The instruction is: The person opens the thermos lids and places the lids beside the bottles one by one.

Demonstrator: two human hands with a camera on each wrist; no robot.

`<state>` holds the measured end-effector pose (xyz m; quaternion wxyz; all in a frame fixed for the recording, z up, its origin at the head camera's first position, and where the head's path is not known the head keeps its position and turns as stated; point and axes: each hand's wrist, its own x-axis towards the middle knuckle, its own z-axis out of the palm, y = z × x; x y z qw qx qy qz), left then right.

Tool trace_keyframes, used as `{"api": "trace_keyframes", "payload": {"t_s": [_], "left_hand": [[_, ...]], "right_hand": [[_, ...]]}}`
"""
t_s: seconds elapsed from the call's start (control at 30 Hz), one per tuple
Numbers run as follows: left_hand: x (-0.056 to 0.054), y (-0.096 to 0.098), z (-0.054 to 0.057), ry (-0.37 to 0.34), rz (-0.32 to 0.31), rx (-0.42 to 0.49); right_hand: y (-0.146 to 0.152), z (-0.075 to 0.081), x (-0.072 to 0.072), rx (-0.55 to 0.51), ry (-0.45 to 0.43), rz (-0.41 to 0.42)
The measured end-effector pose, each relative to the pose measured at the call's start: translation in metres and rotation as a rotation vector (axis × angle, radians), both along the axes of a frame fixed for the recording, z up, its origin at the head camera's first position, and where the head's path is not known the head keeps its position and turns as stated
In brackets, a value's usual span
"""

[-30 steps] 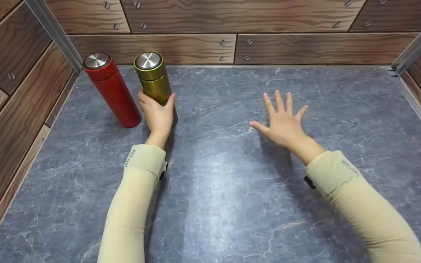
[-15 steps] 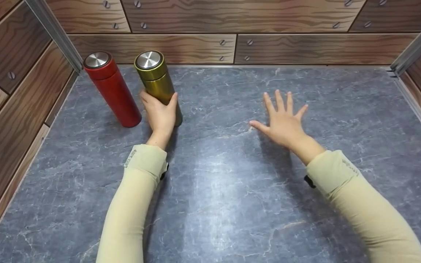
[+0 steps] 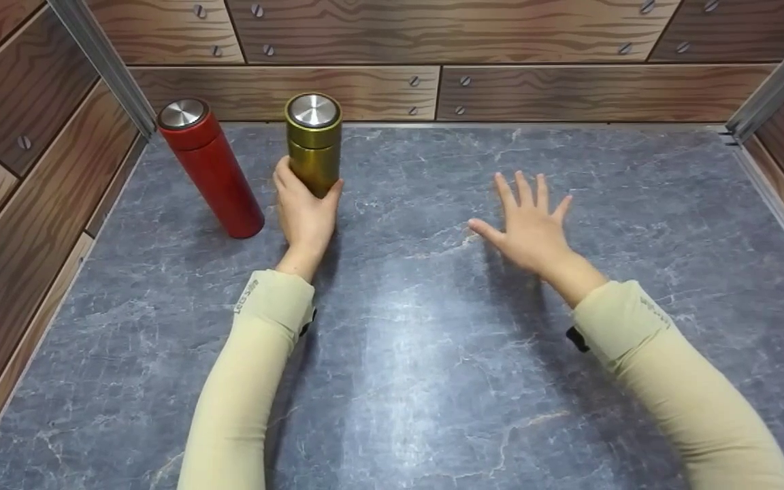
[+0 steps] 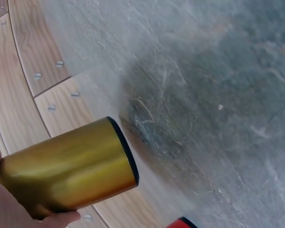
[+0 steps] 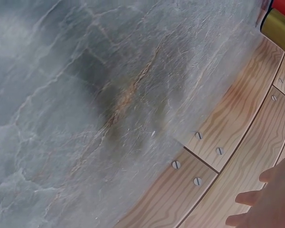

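My left hand [image 3: 307,216] grips a gold-green thermos flask [image 3: 315,156] around its body, thumb on the right side. In the left wrist view the flask [image 4: 76,164] shows its dark-rimmed base, close over the tabletop, with fingertips wrapped at the other end. To its left a red thermos flask [image 3: 214,173] with a brushed steel lid stands upright, apart from the hand. My right hand [image 3: 531,231] is spread palm down over the tabletop with nothing in it; in the right wrist view only some of its fingers [image 5: 249,197] show at the lower right.
A grey marble-patterned tabletop [image 3: 405,354] spreads under both arms. Wood-plank panels with printed screws [image 3: 337,88] wall it at the back and both sides, with metal strips [image 3: 773,82] at the corners.
My left hand has carried the gold-green flask to the right, away from the red one, and its tilt in view has lessened. The right hand has stayed nearly still.
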<state>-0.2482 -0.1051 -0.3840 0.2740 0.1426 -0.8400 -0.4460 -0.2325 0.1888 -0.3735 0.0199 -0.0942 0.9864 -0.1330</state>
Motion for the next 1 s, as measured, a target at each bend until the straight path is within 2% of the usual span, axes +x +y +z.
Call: {"api": "trace_keyframes", "payload": {"t_s": [0.6, 1.0], "left_hand": [[0.008, 0.023, 0.011, -0.005, -0.177, -0.231], [0.012, 0.038, 0.016, -0.004, -0.254, -0.379]], "right_hand": [[0.006, 0.007, 0.001, -0.126, -0.017, -0.007], [0.013, 0.011, -0.003, -0.311, -0.138, -0.045]]}}
